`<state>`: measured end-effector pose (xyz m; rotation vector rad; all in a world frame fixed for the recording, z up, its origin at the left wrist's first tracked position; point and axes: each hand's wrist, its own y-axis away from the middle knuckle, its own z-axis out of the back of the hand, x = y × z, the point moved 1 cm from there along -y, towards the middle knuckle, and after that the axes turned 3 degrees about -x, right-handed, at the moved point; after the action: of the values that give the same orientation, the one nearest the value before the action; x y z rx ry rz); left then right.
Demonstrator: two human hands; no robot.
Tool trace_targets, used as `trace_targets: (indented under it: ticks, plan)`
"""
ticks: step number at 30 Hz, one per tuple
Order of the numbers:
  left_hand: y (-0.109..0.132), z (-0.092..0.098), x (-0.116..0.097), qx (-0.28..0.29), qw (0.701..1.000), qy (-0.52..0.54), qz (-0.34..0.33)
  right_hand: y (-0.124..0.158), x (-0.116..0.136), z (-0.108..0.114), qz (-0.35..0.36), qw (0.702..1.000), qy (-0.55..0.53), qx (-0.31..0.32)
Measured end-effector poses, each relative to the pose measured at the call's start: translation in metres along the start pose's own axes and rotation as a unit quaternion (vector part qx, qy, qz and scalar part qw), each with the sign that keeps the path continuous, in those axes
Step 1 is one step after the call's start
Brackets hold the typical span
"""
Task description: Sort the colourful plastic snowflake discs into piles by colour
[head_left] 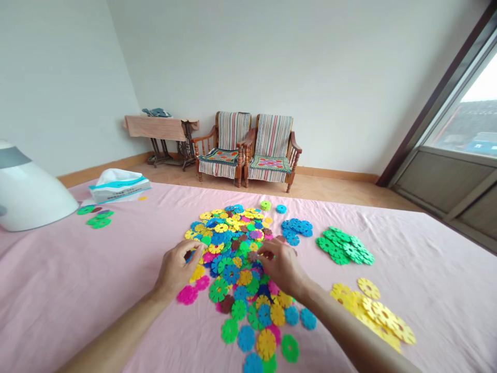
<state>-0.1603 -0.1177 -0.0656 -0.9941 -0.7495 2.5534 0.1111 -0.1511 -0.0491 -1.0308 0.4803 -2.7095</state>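
A large mixed heap of notched plastic snowflake discs (231,273) in blue, yellow, green, pink and brown lies between my hands. At its left edge is my left hand (179,265), thumb and fingers curled together in a pinch; a bit of dark blue shows in the gap, but whether it is held cannot be made out. Over the heap's right side, my right hand (282,265) has its fingers bent and drawn together, with a brown snowflake disc (252,256) at the tips. Pink discs (188,295) lie just below my left hand.
Separate piles of blue discs (297,228), green discs (344,246) and yellow discs (382,316) lie on the right of the pink cloth (438,269). A tissue pack (120,187) and a white appliance (34,194) stand at left. Two wooden chairs (267,140) are beyond the table.
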Motion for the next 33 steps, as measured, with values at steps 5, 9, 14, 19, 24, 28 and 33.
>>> trace_targets:
  ticks: [5,9,14,19,24,28,33]
  plan:
    - [0.000,0.000,0.001,-0.003,1.000,0.001,-0.001,0.013,0.049,-0.018,0.133,0.983,0.018,0.122]
    - [0.000,0.002,0.000,-0.005,1.000,-0.001,-0.001,0.012,0.056,-0.029,0.129,0.979,0.082,0.134]
    - [0.000,0.002,0.001,-0.006,1.000,0.006,-0.004,0.008,0.052,-0.025,0.093,0.990,0.014,0.105]
    - [-0.001,0.001,0.003,-0.005,1.000,0.001,-0.003,-0.006,0.008,0.002,-0.022,0.999,-0.032,0.010]
    - [-0.002,0.000,0.005,-0.011,1.000,0.000,-0.016,-0.028,-0.055,0.033,-0.132,0.987,0.045,-0.079]
    - [-0.003,0.000,0.009,-0.021,0.999,0.003,-0.024,-0.033,-0.074,0.047,-0.185,0.970,0.082,-0.137]
    - [-0.003,0.001,0.011,-0.023,0.999,0.000,-0.042,-0.005,-0.050,0.037,-0.137,0.980,0.086,-0.119]
